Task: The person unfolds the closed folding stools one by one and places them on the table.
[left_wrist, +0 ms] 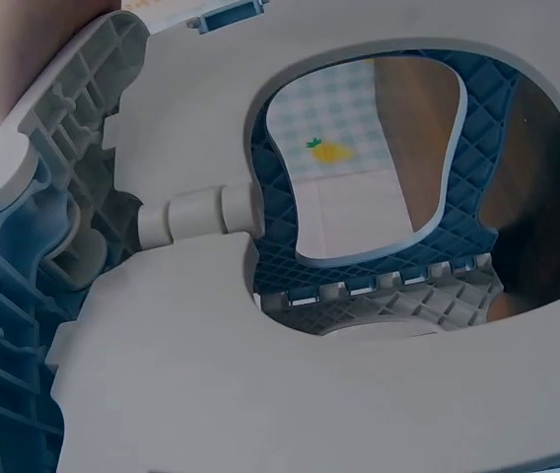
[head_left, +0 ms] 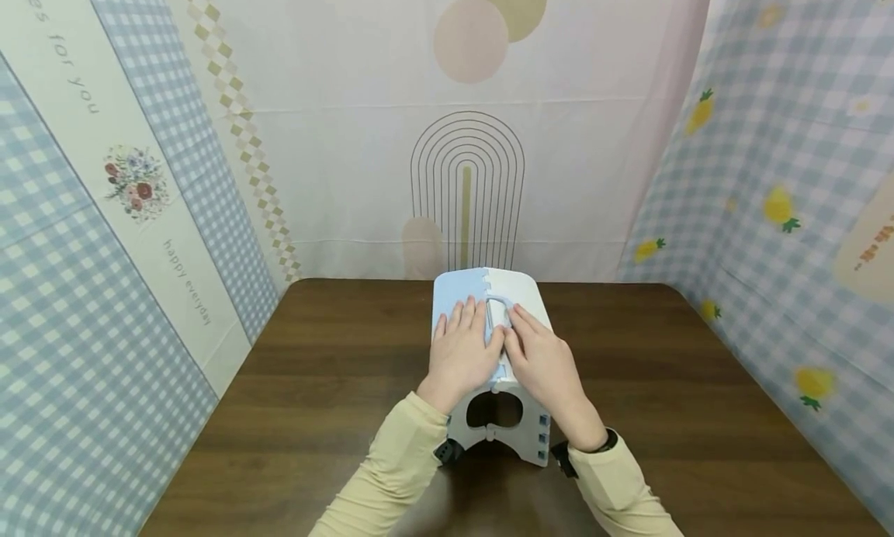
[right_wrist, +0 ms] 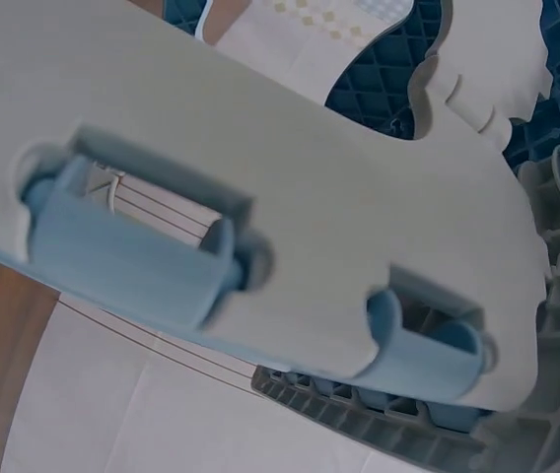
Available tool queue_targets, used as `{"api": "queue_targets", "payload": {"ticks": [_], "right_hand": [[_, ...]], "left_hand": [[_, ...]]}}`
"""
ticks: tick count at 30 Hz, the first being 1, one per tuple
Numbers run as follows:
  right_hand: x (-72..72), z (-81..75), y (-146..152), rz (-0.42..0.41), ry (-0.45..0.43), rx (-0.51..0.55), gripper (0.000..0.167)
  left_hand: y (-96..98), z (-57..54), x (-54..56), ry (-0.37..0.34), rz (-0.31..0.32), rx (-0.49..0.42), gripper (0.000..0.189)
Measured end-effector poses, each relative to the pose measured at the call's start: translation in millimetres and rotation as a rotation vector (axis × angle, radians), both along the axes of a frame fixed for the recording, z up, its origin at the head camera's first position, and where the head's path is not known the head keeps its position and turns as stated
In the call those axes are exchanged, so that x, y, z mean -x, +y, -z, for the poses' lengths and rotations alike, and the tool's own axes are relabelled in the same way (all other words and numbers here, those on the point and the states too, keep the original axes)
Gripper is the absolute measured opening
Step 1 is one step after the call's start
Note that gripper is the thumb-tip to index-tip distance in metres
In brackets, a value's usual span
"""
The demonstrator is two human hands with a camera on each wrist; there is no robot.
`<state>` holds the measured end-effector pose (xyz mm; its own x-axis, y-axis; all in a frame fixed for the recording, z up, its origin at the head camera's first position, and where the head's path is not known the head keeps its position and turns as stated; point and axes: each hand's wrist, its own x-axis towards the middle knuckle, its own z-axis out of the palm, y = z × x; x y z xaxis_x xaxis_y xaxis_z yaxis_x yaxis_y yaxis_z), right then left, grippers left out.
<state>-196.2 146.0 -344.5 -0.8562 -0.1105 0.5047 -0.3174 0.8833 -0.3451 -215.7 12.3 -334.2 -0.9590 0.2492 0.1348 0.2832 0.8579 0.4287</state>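
Observation:
A folding step stool (head_left: pixel 517 281) stands on its legs, its top half light blue and half white. My left hand (head_left: pixel 461 355) lies on the blue half with fingers straight and spread. Across the white half rests my right hand (head_left: pixel 548 362), its fingers beside the light blue carry handle (head_left: pixel 498 299) in the middle seam. Both thumbs come close together over that seam. From the left wrist view, the stool's pale end panel (left_wrist: pixel 191 365) shows a large cutout and a hinge bar. Blue hinge pieces (right_wrist: pixel 132 246) line the panel's edge in the right wrist view.
The stool stands on a dark brown wooden table (head_left: pixel 335 366). A white patterned cloth (head_left: pixel 335 172) hangs behind the table's far edge. Blue checked cloths hang along the left (head_left: pixel 42 312) and right (head_left: pixel 768 289) sides. Black wrist straps (head_left: pixel 610 441) sit at the sleeve cuffs.

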Motion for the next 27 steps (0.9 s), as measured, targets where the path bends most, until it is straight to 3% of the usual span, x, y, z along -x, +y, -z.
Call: {"api": "queue_targets", "payload": {"ticks": [18,24,27], "right_hand": [[-0.2,0.4,-1.5,-0.02,0.025,-0.074,0.038],[-1.0,-3.2,-2.5,-0.031,-0.007,-0.116,0.039],[-0.8,-5.4,1.8,-0.057,-0.048,-0.117,0.04]], "left_hand": [[-0.9,2.2,0.8,-0.011,0.006,0.098,0.059],[-0.3,0.9,1.0,-0.021,0.01,0.11,0.059],[-3.1,1.0,4.8,-0.03,0.052,0.101,0.061]]}}
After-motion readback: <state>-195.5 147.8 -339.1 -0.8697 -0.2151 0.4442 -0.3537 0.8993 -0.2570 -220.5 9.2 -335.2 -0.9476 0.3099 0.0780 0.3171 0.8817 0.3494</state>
